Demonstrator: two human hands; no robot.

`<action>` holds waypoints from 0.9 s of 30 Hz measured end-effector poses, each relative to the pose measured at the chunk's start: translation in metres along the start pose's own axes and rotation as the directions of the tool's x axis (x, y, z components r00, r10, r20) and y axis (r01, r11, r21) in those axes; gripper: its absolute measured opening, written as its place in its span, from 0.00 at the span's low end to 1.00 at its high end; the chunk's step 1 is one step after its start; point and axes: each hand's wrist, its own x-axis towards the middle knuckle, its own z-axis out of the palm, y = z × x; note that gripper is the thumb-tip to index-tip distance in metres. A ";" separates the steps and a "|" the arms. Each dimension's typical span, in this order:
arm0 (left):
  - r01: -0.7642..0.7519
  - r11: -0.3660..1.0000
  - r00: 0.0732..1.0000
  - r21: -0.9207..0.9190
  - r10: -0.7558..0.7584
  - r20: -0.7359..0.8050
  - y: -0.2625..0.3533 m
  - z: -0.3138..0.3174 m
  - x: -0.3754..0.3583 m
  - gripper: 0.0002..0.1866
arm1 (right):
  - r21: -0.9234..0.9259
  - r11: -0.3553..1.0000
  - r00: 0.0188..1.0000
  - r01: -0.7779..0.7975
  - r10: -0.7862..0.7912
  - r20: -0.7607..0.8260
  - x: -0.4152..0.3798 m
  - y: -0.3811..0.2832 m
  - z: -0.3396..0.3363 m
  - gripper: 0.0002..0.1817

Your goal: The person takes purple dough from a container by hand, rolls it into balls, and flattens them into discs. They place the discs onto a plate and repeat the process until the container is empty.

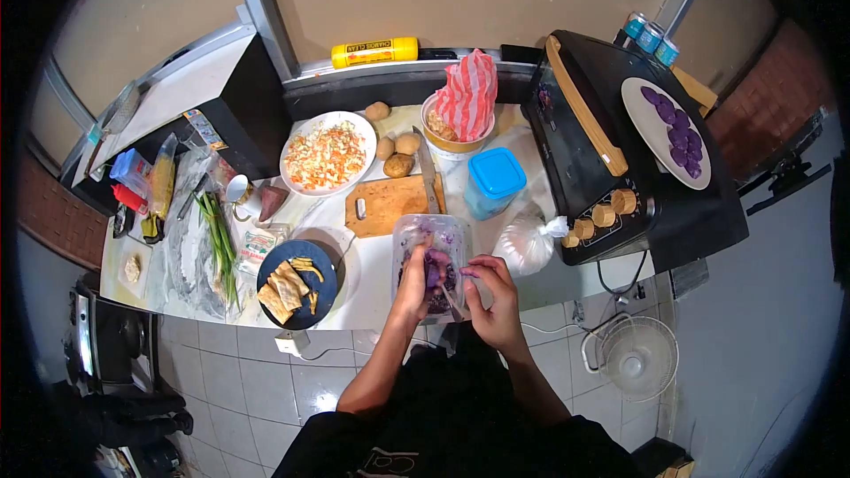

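Nearest, at the counter's front edge, the left hand (414, 281) curls around a lump of purple mash (436, 267) inside the clear plastic tub (431, 243), fingers half closed on it, while the right hand (492, 294) pinches shut on a thin utensil (spoon or knife, can't tell) w/ its tip in the same tub. To work it well, I'd judge: keep the tub braced on the white counter (372, 288) and scrape w/ short strokes toward the left palm, so nothing slides off the edge. Farther back lie the wooden cutting board (390, 204) w/ a kitchen knife (428, 179), a blue-lidded container (494, 181), and a white plate of purple patties (666, 131) on the black oven.
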 end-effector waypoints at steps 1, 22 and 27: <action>0.049 0.996 0.997 -0.075 -0.044 0.066 0.000 0.002 0.001 0.27 | 0.004 1.000 1.000 -0.020 0.020 0.015 0.001 0.006 0.000 0.10; -0.070 0.976 0.974 -0.206 0.111 0.196 0.021 -0.018 -0.026 0.29 | 0.019 0.999 0.972 0.051 -0.054 0.227 0.026 0.030 0.015 0.22; -0.026 0.931 0.975 -0.364 0.103 0.196 0.013 -0.028 -0.025 0.31 | -0.190 0.967 0.937 0.171 -0.101 0.333 0.015 0.027 0.026 0.31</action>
